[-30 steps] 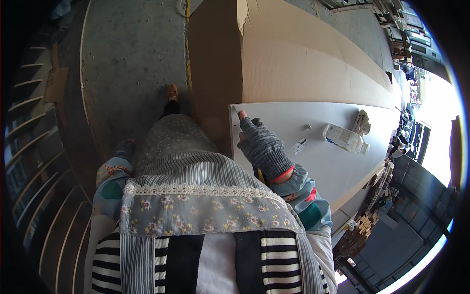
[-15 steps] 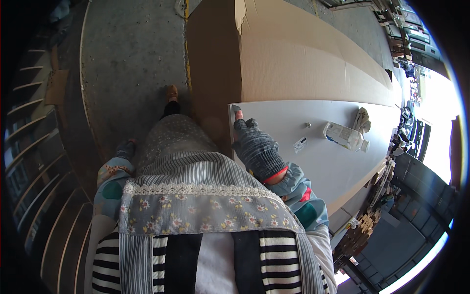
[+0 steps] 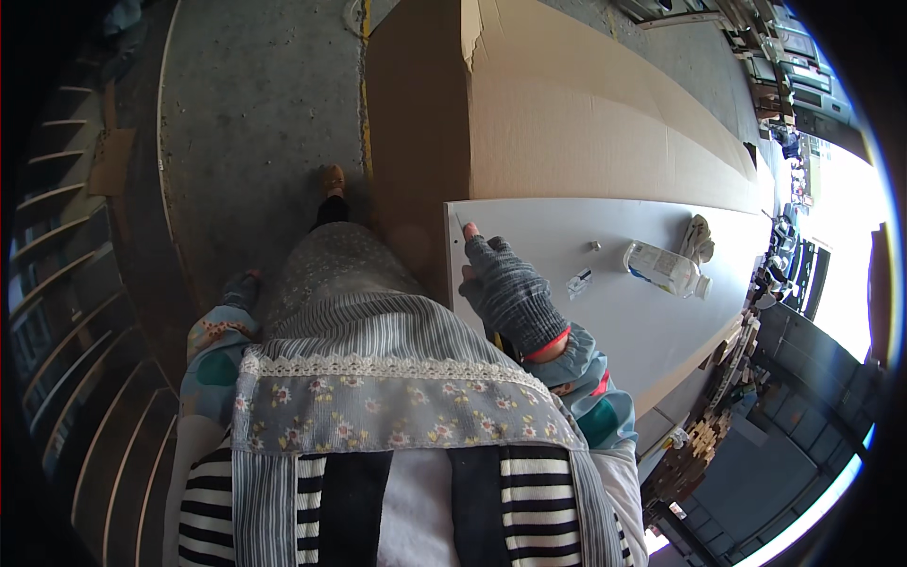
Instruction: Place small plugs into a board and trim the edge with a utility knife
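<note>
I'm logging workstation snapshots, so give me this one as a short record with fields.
Right hand: gloved, holding a thin tool, mostly hidden, near the corner of a pale panel
Left hand: beside the apron; grip unclear
On panel: bottle on its side; crumpled cloth beside it
Past panel: large cardboard box

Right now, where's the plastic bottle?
Head view, right of centre: the bottle lies on its side on the pale panel, to the right of the gloved right hand, beside what looks like a crumpled cloth.
</note>
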Demonstrator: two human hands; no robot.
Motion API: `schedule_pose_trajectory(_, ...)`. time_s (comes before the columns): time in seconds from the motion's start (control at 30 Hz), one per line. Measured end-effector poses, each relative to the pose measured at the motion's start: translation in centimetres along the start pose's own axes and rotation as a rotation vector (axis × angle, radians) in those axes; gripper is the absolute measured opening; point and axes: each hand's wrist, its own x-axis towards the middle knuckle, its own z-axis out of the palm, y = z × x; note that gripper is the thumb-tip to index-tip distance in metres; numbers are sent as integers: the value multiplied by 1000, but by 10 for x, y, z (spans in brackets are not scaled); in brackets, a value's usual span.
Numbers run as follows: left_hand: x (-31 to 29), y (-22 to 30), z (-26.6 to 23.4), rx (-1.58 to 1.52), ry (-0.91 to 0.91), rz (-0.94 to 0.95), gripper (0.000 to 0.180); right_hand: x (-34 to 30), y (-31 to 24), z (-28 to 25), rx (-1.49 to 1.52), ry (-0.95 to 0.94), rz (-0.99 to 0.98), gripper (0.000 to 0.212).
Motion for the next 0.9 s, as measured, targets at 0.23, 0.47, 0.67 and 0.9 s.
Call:
schedule_pose_trajectory(0.23, 4, 8, 3, 41, 18, -31, 39, 11, -5, -10, 4, -18, -30, 66)
schedule_pose_trajectory(0.47, 3, -8, 5, 141, 73, 124, 36, 1, -7, -20, -116, -81, -48, 62)
schedule_pose_trajectory(0.67, 10, 2, 3, 155, 10, 70, 38, 4, -5, -31, -44, -47, -91, 63)
schedule_pose_trajectory(0.9, 13, -6, 2, 50, 30, 60, 41, 1, -10, -22, -107, -143, -3, 64)
